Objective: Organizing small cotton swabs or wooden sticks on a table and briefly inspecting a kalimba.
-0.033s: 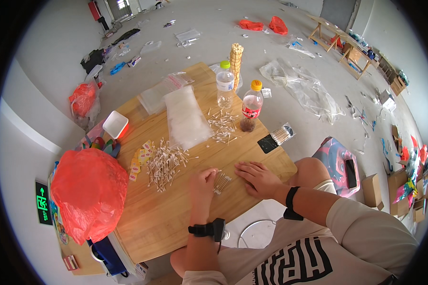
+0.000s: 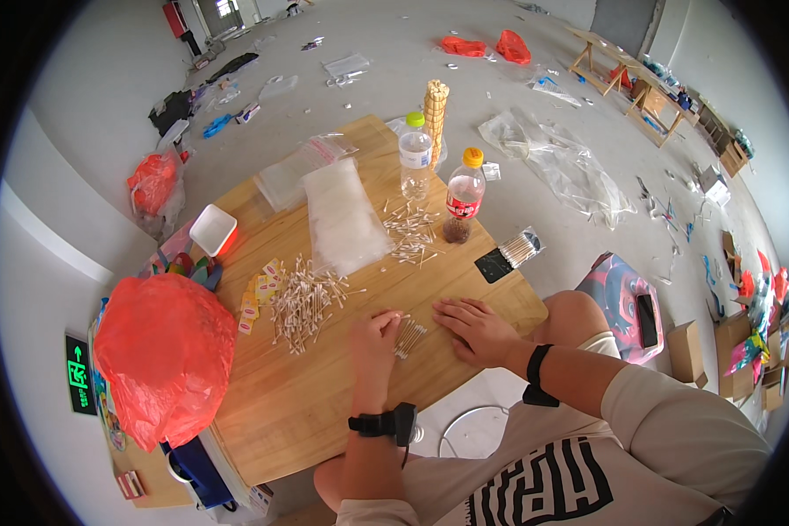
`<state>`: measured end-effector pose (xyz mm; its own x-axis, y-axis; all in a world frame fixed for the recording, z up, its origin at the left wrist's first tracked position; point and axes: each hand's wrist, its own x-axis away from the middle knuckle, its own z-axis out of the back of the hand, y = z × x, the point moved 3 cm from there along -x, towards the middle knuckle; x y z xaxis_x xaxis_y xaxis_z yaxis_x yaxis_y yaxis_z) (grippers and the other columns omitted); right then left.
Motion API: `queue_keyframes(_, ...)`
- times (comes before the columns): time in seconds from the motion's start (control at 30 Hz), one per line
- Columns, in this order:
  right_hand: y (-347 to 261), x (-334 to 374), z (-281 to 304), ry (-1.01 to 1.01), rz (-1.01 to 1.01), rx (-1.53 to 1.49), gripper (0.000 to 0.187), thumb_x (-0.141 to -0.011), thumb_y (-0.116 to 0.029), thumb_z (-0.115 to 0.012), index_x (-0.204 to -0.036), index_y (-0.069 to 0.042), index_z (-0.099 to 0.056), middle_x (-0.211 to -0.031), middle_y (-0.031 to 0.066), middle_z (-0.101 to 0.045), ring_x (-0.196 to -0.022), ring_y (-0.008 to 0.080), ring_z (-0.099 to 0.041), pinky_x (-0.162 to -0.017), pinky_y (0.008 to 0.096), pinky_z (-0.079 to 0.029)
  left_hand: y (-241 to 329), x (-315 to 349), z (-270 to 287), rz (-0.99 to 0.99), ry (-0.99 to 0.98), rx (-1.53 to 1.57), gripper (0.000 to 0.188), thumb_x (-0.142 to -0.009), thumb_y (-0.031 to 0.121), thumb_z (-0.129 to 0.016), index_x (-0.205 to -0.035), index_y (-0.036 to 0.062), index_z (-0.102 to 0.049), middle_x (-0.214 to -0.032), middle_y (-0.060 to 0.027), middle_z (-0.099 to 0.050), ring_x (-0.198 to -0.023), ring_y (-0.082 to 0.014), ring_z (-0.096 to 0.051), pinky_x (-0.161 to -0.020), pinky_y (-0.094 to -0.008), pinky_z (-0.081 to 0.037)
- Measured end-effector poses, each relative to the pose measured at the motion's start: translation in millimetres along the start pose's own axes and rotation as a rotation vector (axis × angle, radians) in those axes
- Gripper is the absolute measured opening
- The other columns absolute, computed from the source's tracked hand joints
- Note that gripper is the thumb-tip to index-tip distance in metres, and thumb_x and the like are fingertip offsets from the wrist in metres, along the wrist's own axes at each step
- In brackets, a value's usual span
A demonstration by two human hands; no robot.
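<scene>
My left hand (image 2: pixel 376 337) rests on the wooden table (image 2: pixel 324 421), its fingers closed in a pinch. A white tip shows at the fingertips, apparently a cotton swab; the rest of it is hidden. Right beside these fingers lies a small row of cotton swabs (image 2: pixel 408 338), side by side. My right hand (image 2: pixel 478 330) lies palm down to the right of that row, fingers stretched out and holding nothing. To the left spreads a big loose pile of cotton swabs (image 2: pixel 302 302). A smaller scatter of cotton swabs (image 2: pixel 412 230) lies farther back, near the bottles.
Beyond the hands stand a green-capped bottle (image 2: pixel 415 158) and a yellow-capped bottle (image 2: pixel 465 197). Clear plastic bags (image 2: pixel 346 219) lie mid-table. A packet of swabs (image 2: pixel 519 250) sits at the right edge. At left are a red plastic bag (image 2: pixel 167 359), yellow packets (image 2: pixel 252 302) and a white-lined tray (image 2: pixel 213 230).
</scene>
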<state>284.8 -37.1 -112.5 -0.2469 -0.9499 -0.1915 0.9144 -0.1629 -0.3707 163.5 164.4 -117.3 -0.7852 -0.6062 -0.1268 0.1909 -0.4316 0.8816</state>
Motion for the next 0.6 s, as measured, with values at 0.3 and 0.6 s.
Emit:
queue_keyframes(0.3, -1, 0, 1, 0.000, 0.009, 0.002, 0.060, -0.089, -0.015, -0.062, -0.148, -0.007, -0.050, -0.158, 0.0107, -0.046, -0.148, 0.0270, -0.041, -0.122, 0.0484, -0.031, -27, 1, -4, -0.028, 0.147, -0.203, 0.020, -0.095, 0.020, -0.072, -0.109, 0.0087, -0.080, -0.093, -0.0144, -0.067, -0.083, -0.0331, -0.065, -0.073, -0.0417, -0.050)
queue_keyframes(0.6, 1, 0, -1, 0.000, 0.010, 0.012, 0.060, -0.089, -0.015, -0.061, -0.148, -0.007, -0.050, -0.158, 0.0113, -0.046, -0.148, 0.0279, -0.041, -0.122, 0.0485, -0.032, -23, -1, 26, -0.033, 0.079, -0.389, 0.017, -0.085, 0.012, -0.079, -0.099, 0.0047, -0.071, -0.087, -0.0121, -0.068, -0.080, -0.0320, -0.065, -0.073, -0.0434, -0.050)
